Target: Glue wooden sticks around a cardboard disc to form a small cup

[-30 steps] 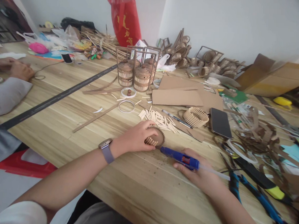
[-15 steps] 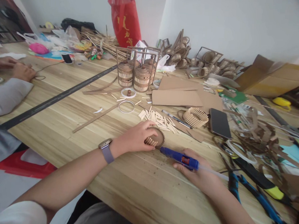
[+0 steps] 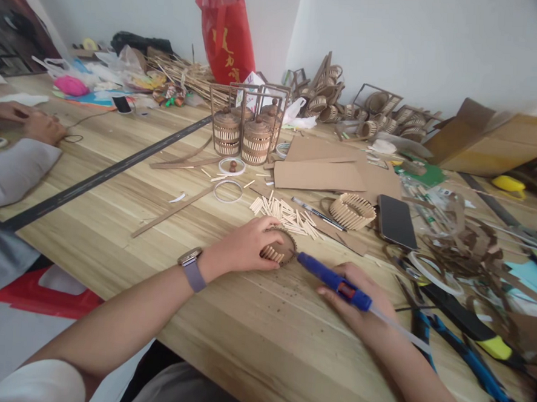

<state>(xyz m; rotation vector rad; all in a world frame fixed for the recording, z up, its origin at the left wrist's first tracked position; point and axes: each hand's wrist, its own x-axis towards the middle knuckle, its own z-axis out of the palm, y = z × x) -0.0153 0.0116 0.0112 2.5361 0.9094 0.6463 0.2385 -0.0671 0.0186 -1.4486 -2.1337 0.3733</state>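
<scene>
My left hand (image 3: 245, 245) is closed around a small round cardboard disc (image 3: 284, 248) with a ridged rim and several short wooden sticks standing along its near left edge. In my right hand (image 3: 362, 298) is a blue hot glue gun (image 3: 334, 281), a clear glue stick trailing from its back end. The gun's nozzle points at the right rim of the disc; whether it touches I cannot tell. Just beyond the disc lies a loose heap of short wooden sticks (image 3: 286, 214). A ring of upright sticks (image 3: 352, 211) sits farther right.
Lidded stick baskets in frames (image 3: 255, 141) stand at the back. Cardboard sheets (image 3: 320, 175), a black phone (image 3: 397, 222) and blue-handled pliers (image 3: 424, 332) lie to the right. At far left, another person's hands (image 3: 43, 126) rest near a cable.
My right hand and the glue gun have shifted to the right, and the nozzle has moved from the disc's near edge to its right side. My left hand stays on the disc.
</scene>
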